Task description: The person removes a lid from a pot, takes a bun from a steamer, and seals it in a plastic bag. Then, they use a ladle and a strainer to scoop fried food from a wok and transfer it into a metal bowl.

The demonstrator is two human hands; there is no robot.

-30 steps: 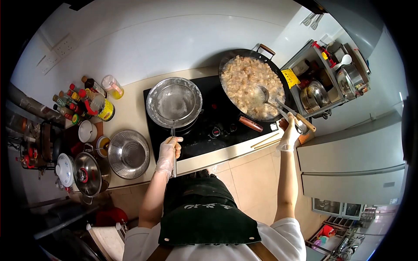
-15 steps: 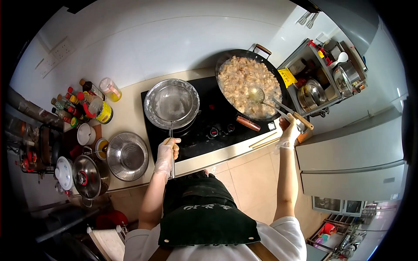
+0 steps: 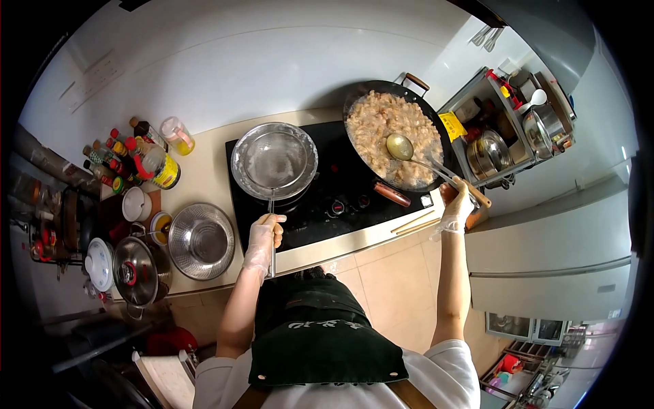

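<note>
My left hand [image 3: 262, 242], in a clear plastic glove, is closed around the long handle of a fine-mesh strainer [image 3: 274, 160]. The strainer sits over a metal pot [image 3: 240, 178] on the left side of the cooktop. My right hand [image 3: 458, 206], gloved too, grips a ladle [image 3: 400, 147] near its wooden handle end. The ladle's round bowl is over bubbling, light-brown pieces of food [image 3: 388, 116] in a large black wok [image 3: 443, 126]. Whether the bowl holds anything but liquid, I cannot make out.
A perforated metal basket [image 3: 201, 241] and a lidded pot [image 3: 141, 269] stand on the left counter. Behind them are several sauce bottles [image 3: 112, 160]. Chopsticks [image 3: 415, 226] lie at the front edge. A shelf of metal bowls [image 3: 494, 150] adjoins the wok.
The ladle's bowl has come up slightly from the food and shows more clearly, a little farther left within the wok. My left hand still holds the strainer. The whole view has shifted slightly.
</note>
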